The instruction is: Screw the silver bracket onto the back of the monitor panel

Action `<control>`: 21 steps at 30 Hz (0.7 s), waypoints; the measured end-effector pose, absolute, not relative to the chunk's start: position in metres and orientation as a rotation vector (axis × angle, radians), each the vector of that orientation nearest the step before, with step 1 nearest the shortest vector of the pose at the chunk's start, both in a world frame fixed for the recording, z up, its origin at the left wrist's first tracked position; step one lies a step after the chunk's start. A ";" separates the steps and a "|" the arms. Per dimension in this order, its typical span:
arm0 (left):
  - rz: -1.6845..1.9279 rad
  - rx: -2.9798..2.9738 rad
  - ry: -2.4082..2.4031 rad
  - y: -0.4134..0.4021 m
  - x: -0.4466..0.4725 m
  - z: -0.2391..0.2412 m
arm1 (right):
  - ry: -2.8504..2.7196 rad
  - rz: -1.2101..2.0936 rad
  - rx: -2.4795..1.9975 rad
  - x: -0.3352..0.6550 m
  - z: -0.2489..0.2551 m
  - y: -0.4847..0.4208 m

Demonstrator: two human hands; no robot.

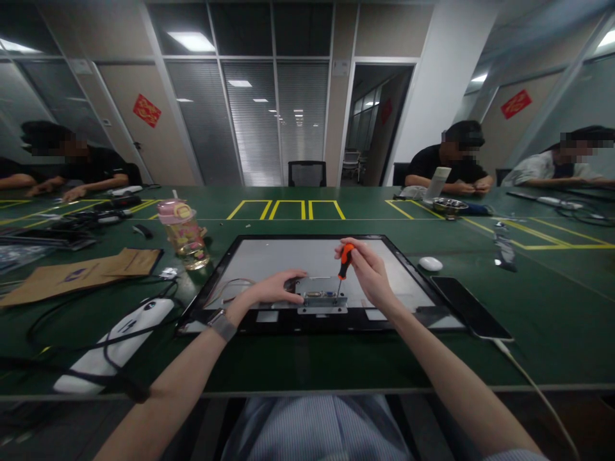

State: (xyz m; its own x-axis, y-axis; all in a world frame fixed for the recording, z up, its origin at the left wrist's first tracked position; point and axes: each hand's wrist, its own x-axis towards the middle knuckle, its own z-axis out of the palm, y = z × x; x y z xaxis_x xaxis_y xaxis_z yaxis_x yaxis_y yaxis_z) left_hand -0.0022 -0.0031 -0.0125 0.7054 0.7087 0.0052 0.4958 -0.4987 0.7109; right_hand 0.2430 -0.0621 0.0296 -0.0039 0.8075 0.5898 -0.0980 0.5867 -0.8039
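Observation:
A flat display panel point(269, 256) with a black frame lies on the green table, its pale back facing up. Near its front edge sits a metal bracket point(323, 308) carrying a row of connector ports. My left hand point(273, 288) grips the bracket's left end, thumb at the front and fingers behind. In my right hand point(369, 272) is an orange and black screwdriver point(346, 259), held upright by its handle between thumb and fingers. The screwdriver's shaft points down at the right part of the bracket; its tip's exact contact is too small to tell.
Left of the panel stand a drink bottle point(185, 234), a brown paper envelope point(86, 272) and a white power strip point(115, 346) with black cables. To the right lie a white mouse point(430, 264) and a phone point(471, 307) on a cable. Several people sit across the table.

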 end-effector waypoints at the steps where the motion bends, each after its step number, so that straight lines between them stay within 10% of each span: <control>1: 0.390 2.205 0.910 -0.003 -0.002 -0.013 | -1.410 0.779 -0.682 0.243 0.029 -0.063; 21: 0.368 2.222 0.905 -0.004 -0.003 -0.011 | -1.523 0.310 -0.827 0.245 0.031 -0.065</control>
